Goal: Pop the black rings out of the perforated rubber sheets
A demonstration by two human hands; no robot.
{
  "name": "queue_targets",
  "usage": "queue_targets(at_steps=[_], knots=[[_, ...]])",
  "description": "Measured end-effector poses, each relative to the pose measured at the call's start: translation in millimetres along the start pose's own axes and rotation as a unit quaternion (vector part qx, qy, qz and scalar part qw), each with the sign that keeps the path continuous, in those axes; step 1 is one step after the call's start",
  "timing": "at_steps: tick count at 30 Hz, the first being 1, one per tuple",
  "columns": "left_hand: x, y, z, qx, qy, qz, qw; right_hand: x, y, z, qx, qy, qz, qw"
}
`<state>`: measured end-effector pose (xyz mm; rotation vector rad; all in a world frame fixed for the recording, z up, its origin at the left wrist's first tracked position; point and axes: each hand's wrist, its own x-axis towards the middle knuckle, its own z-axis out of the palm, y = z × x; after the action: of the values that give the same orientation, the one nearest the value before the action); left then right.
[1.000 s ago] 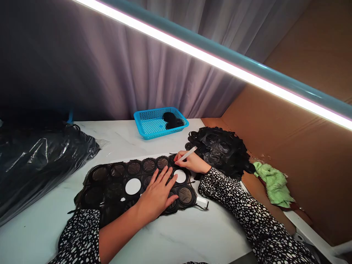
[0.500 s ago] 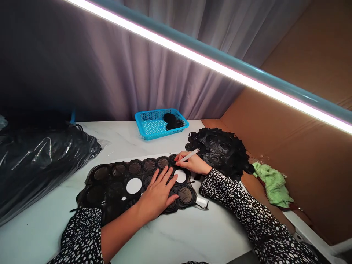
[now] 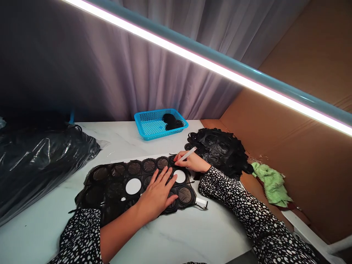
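"Going by the head view, how do you do this part well?"

"I'd press evenly with my left hand (image 3: 157,193), which lies flat with its fingers spread, gripping nothing, so the black sheet of rings (image 3: 134,167) can't creep. My right hand (image 3: 193,161) pinches a slim white tool (image 3: 188,153) like a pen. I'd hold that low and slanted, and trace lightly with small finger movements; pushing hard could pucker the sheet, I judge."

"Is the tip touching?"

"I cannot tell. It points down by a ring (image 3: 172,160) at the right end of the far row."

"And where does the sheet lie?"

"On the counter (image 3: 203,236), directly under my left palm and reaching well past it to the left. My right hand is over its far right corner, near a white circle (image 3: 180,176). The black pile (image 3: 222,152) lies just beyond that hand; the blue basket (image 3: 145,138) sits farther off."
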<state>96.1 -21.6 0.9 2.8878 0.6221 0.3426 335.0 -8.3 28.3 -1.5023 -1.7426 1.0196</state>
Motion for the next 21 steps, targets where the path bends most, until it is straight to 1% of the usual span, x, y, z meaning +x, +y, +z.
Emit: queue_targets(at_steps=[6, 8, 10, 11, 13, 15, 16, 17, 19, 20, 21], knots=[[-0.9, 0.0, 2.2, -0.005, 0.013, -0.002, 1.0, 2.4, -2.5, -3.4, -0.015, -0.009, -0.008, 1.0], [-1.1, -0.2, 2.9, -0.003, 0.014, -0.002, 1.0, 0.0, -3.8, 2.4, -0.049, 0.009, -0.018, 0.999], [-1.1, -0.6, 3.5, -0.004, 0.014, -0.002, 1.0, -5.8, -4.4, 15.4, -0.114, 0.044, -0.046, 0.991], [-1.0, -0.8, 3.8, -0.005, 0.014, -0.002, 1.0, -9.5, -4.2, 23.6, -0.16, 0.059, -0.068, 0.983], [-0.8, -1.1, 4.5, -0.009, 0.016, -0.003, 1.0, -16.4, -2.1, 38.0, -0.265, 0.068, -0.115, 0.955], [-0.4, -1.0, 4.8, -0.013, 0.016, -0.005, 1.0, -19.2, 2.4, 41.2, -0.345, 0.068, -0.134, 0.927], [-0.1, -0.6, 4.5, -0.013, 0.014, -0.006, 1.0, -18.2, 5.4, 36.1, -0.366, 0.083, -0.123, 0.919], [0.3, -0.2, 3.6, -0.013, 0.009, -0.006, 1.0, -15.9, 8.5, 26.5, -0.372, 0.116, -0.097, 0.916], [1.1, 0.4, -0.6, -0.01, -0.005, -0.004, 1.0, -8.1, 13.6, -2.2, -0.354, 0.22, -0.019, 0.909], [1.2, 0.2, -3.9, -0.009, -0.014, -0.001, 1.0, -3.6, 14.6, -17.7, -0.338, 0.273, 0.014, 0.901], [0.9, -0.7, -7.9, -0.01, -0.02, 0.004, 1.0, 0.7, 14.4, -31.3, -0.319, 0.313, 0.036, 0.894]])
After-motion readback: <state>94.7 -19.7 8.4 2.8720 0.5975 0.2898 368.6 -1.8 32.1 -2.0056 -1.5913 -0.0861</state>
